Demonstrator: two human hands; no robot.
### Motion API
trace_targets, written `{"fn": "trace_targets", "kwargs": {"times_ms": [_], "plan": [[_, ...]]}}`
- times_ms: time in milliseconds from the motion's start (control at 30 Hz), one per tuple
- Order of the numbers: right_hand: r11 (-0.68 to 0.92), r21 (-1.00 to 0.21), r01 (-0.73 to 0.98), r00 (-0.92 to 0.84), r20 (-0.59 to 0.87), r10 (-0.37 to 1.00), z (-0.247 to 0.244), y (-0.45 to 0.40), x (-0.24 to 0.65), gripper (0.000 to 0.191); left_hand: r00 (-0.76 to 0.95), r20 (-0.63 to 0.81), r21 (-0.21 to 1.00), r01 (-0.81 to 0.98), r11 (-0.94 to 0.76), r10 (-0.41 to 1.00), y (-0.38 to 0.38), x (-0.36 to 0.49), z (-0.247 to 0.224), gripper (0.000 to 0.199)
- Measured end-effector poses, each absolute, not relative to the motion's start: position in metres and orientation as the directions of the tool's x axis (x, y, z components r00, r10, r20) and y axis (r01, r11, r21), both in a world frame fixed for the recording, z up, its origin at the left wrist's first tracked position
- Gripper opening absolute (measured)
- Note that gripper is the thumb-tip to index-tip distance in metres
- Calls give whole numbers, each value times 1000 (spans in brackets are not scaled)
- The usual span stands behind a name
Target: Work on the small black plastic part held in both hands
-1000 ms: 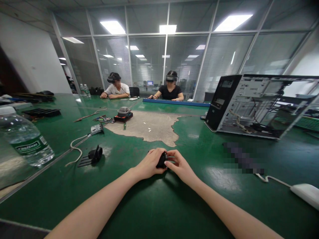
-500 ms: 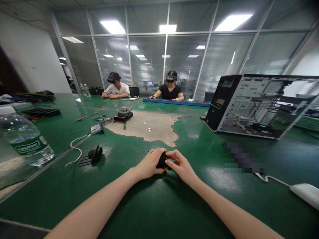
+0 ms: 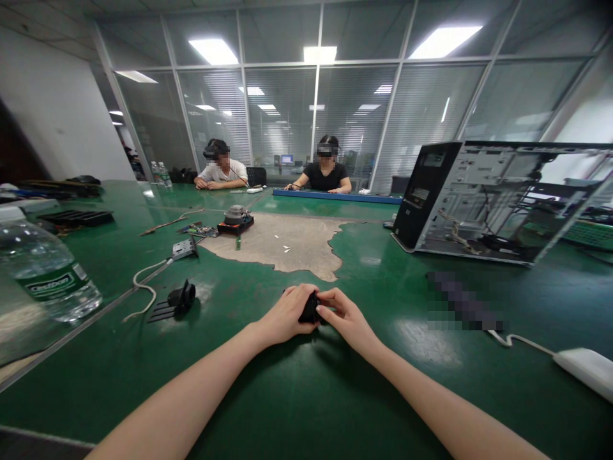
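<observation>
A small black part [image 3: 309, 308], dark and mostly covered by fingers, is held between my two hands just above the green table [image 3: 364, 409]. My left hand [image 3: 290, 313] wraps round it from the left, thumb underneath. From the right, my right hand [image 3: 343, 314] pinches its edge with thumb and fingertips. Its exact kind I cannot make out. To the left on the table lies a black plastic piece [image 3: 179, 297] with a round top and slats. Behind it sits a metal bracket [image 3: 184, 248] with a pale cable [image 3: 149, 291].
An open computer case [image 3: 426, 198] stands at the right. A water bottle [image 3: 60, 281] is at the left. A fan-like cooler [image 3: 236, 218] sits by a bare, worn patch [image 3: 306, 239]. A white power strip [image 3: 587, 370] lies far right. Two people sit across the table.
The view has shifted very slightly, so everything sits a little further left. Both hands keep the same hold on the black part.
</observation>
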State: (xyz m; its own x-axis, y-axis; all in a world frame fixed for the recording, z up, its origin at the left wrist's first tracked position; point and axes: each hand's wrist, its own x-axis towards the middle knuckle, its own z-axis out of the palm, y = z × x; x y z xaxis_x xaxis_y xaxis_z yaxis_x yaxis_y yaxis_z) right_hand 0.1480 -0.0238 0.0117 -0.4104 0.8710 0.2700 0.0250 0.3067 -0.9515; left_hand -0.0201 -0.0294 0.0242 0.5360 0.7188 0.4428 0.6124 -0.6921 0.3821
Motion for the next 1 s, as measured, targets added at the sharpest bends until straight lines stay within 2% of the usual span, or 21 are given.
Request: {"fn": "trace_targets", "kwargs": {"times_ms": [167, 400, 500, 667, 900, 1000], "plan": [[334, -941, 54, -382, 290, 877, 10, -21, 147, 21, 532, 444, 383, 615, -689, 721, -29, -19, 24, 49], [286, -955, 77, -442, 224, 869, 9, -19, 149, 26, 531, 434, 398, 612, -683, 728, -28, -19, 23, 53], [328, -943, 55, -445, 271, 853, 11, -23, 149, 23, 534, 441, 397, 605, -690, 722, -29, -20, 24, 52], [395, -915, 84, -357, 343, 869, 12, -25, 147, 17, 534, 438, 391, 611, -688, 723, -29, -19, 25, 55], [279, -956, 95, -390, 222, 894, 9, -19, 147, 27, 530, 434, 392, 617, -683, 728, -28, -18, 23, 53], [286, -954, 93, -421, 222, 879, 10, -20, 148, 26, 532, 434, 395, 613, -684, 727, -28, -18, 24, 53]]}}
